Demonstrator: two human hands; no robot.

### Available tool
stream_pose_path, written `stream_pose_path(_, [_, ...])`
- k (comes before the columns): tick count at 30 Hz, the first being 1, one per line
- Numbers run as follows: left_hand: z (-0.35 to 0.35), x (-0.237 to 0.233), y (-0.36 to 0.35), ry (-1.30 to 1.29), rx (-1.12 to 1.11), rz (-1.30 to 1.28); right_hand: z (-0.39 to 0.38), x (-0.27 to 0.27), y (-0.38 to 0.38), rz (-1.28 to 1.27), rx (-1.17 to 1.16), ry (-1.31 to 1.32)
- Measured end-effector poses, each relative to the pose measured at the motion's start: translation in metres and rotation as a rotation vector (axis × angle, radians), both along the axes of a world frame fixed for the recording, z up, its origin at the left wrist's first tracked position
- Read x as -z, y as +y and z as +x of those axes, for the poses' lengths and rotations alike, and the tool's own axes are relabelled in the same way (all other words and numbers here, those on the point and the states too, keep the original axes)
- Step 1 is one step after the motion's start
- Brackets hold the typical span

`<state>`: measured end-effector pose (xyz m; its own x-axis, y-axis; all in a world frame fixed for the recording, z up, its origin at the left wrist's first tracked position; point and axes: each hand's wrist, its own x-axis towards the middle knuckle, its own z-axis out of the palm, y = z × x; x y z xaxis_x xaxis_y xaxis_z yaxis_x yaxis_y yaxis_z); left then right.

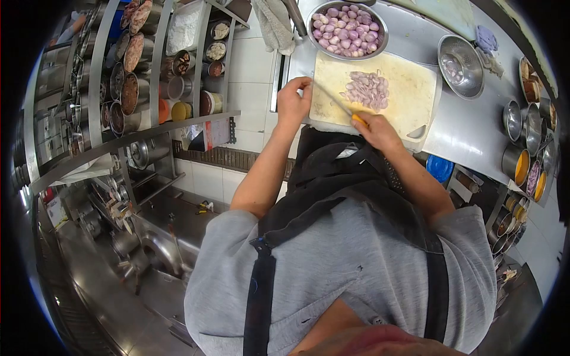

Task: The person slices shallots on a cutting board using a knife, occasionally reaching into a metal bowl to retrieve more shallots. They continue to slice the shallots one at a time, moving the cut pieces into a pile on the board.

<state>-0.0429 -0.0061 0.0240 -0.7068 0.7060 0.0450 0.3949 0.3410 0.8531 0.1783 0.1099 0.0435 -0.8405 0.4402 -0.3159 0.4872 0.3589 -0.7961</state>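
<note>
My right hand [378, 132] grips a knife [337, 102] by its yellow handle. The blade points up and left across the cutting board [409, 71], toward my left hand. My left hand [294, 102] is at the board's left edge, fingers curled together near the blade's tip; what they pinch, if anything, I cannot make out. Sliced shallots [367, 90] lie in a loose pile in the middle of the board, beyond the blade. Just behind the board stands a metal bowl [385, 43] full of whole peeled shallots [346, 29].
A metal colander [461, 65] with a few shallots stands right of the board. A purple cloth [486, 38] lies behind it. Several metal containers [515, 164] line the right side. A grey towel [273, 26] hangs at the counter's left end. Shelves of filled containers [132, 94] stand left.
</note>
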Motion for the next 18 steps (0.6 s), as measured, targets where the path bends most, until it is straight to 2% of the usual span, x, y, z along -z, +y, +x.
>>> stream_pose_path(3, [0.000, -0.012, 0.004, 0.081, -0.017, -0.002, -0.002, 0.017, -0.008, 0.080, -0.077, 0.114])
stream_pose_path(5, [0.008, -0.005, 0.023, 0.270, 0.222, 0.061, -0.001, 0.016, -0.005, 0.050, -0.054, 0.092])
stream_pose_path(6, [0.012, -0.002, 0.035, 0.276, 0.337, -0.010, 0.001, 0.014, -0.003, 0.086, -0.035, 0.069])
stream_pose_path(7, [0.018, 0.005, 0.046, 0.275, 0.338, -0.003, 0.004, 0.012, -0.002, 0.123, -0.015, 0.044])
stream_pose_path(9, [0.030, 0.012, 0.069, 0.462, 0.447, -0.171, 0.006, 0.013, -0.001, 0.155, -0.047, 0.079])
stream_pose_path(10, [0.035, 0.012, 0.075, 0.438, 0.453, -0.302, 0.007, 0.014, 0.000, 0.180, -0.081, 0.118])
stream_pose_path(13, [0.036, 0.016, 0.081, 0.451, 0.450, -0.352, 0.010, 0.019, -0.007, 0.242, -0.071, 0.115])
stream_pose_path(18, [0.029, 0.017, 0.064, 0.251, 0.474, -0.259, 0.015, 0.023, -0.017, 0.294, -0.040, 0.139])
